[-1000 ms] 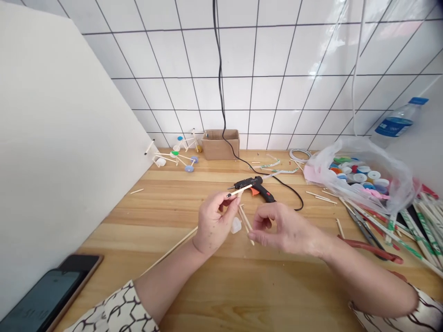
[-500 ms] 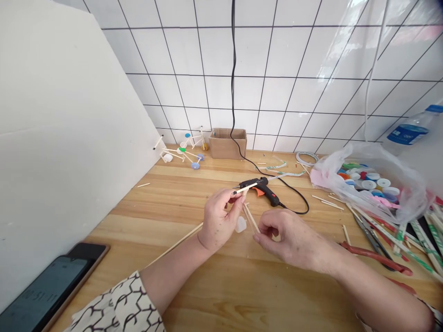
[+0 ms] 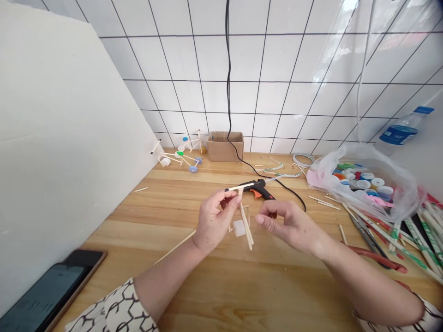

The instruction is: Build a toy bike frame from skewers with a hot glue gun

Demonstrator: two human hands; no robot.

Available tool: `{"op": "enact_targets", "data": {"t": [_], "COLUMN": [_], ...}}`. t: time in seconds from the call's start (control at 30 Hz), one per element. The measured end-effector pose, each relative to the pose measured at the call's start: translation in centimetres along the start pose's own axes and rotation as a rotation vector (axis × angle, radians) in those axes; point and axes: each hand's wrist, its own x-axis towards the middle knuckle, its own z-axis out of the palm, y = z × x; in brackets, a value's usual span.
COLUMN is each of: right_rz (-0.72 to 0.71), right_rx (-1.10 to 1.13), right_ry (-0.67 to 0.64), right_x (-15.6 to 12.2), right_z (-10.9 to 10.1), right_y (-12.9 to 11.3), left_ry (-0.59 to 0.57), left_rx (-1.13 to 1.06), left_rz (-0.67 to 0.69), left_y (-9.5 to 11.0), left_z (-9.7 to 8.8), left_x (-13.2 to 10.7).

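Pinched in my left hand [image 3: 216, 219] is a small frame of thin wooden sticks [image 3: 246, 226]. Its crosspiece at the top has a dark tip, and two sticks hang side by side below my fingers. A whitish translucent piece [image 3: 239, 228] shows just behind the hanging sticks; I cannot tell whether it is joined to them. My right hand [image 3: 292, 226] is a little to the right of the sticks, fingers curved and apart, touching nothing. Beyond both hands lies a black glue gun [image 3: 260, 188] with an orange trigger, partly covered by the stick frame.
Stick models with bottle-cap wheels [image 3: 180, 154] stand at the back left beside a cardboard box [image 3: 225, 148]. On the right are a plastic bag of caps [image 3: 363, 184], scissors [image 3: 368, 240], red-handled pliers [image 3: 379, 258] and loose sticks. A phone [image 3: 51, 290] lies front left.
My right hand has let go of the hanging sticks and drawn slightly away to the right. The sticks now hang closer together and steeper. My left hand keeps its pinch.
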Motion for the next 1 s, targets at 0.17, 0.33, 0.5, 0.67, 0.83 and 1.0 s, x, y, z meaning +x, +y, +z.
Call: {"op": "enact_targets", "data": {"t": [0.17, 0.33, 0.5, 0.67, 0.83, 1.0], "right_rz": [0.025, -0.059, -0.083, -0.037, 0.014, 0.021], "right_rx": [0.109, 0.309, 0.519, 0.623, 0.770, 0.853], "right_ry": [0.152, 0.156, 0.078, 0.086, 0.049, 0.029], "right_x": [0.8, 1.0, 0.9, 0.8, 0.9, 0.9], "right_z": [-0.2, 0.2, 0.7, 1.3, 1.6, 1.4], "right_y": [1.6, 2.3, 2.3, 2.3, 1.7, 1.5], "left_ry": [-0.205, -0.345, -0.413, -0.453, -0.495, -0.603], "left_rx": [-0.251, -0.432, -0.496, -0.524, -0.591, -0.605], "left_rz": [-0.122, -0.255, -0.369, -0.409, -0.453, -0.457], "left_y": [0.4, 0.7, 0.3, 0.0, 0.0, -0.1], "left_z": [-0.2, 0.2, 0.3, 0.4, 0.5, 0.2], "left_x": [0.4, 0.2, 0.0, -0.3, -0.5, -0.2]}}
